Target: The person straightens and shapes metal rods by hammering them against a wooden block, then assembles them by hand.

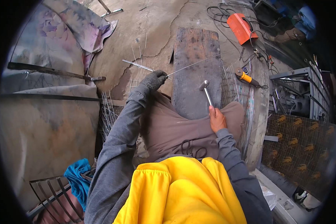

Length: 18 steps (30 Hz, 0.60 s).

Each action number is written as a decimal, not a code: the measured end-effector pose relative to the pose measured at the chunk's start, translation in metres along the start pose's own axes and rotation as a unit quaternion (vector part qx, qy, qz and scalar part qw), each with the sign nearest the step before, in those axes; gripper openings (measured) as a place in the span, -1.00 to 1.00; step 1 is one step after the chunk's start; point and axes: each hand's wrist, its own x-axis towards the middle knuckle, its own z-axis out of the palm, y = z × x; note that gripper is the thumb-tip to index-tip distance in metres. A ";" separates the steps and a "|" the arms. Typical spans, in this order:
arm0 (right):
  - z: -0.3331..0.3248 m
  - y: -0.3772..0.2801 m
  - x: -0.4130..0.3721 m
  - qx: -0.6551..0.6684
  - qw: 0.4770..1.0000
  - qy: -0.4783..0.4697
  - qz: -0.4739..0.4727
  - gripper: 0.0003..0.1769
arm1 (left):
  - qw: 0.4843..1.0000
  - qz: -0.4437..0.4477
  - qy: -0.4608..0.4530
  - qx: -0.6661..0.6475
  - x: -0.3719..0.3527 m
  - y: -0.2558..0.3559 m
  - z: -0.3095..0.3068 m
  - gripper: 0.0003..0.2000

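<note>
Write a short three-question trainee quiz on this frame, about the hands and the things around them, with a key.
1. Multiple choice: what does the right hand hold?
a) a paintbrush
b) a hammer
c) a saw

2. True or false: the left hand is bare.

3. Short answer: what colour is the boxy case at the upper right, beyond the board?

Key:
1. b
2. False; it wears a dark glove.
3. Orange.
</note>
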 end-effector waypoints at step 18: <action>0.013 0.018 0.007 0.047 0.999 0.008 -0.015 -0.34 | 0.837 -0.059 -0.117 -0.531 -0.110 0.146 0.052 -0.73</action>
